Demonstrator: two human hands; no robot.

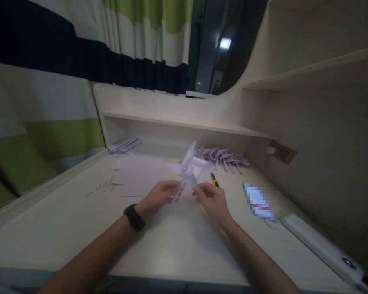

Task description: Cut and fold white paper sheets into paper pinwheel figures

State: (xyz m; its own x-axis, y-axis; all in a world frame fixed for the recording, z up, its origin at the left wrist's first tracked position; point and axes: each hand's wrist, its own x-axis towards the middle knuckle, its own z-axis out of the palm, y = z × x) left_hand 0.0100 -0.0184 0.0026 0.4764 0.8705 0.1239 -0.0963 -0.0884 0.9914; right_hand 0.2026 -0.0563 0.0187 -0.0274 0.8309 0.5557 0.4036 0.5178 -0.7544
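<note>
Paper pinwheel (188, 167) held upright, long axis tilted right; both hands' fingers (174, 188) pinch base.

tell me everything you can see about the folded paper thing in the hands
The folded paper piece is white, looks like thin sheet paper, and spreads several pointed flaps outward like a pinwheel or star. It is held up above the desk, slightly tilted. The left hand grips its lower part, where a strip with small holes or marks hangs down; the right hand pinches at its lower right edge. Fine creases are too blurred to tell.
</note>
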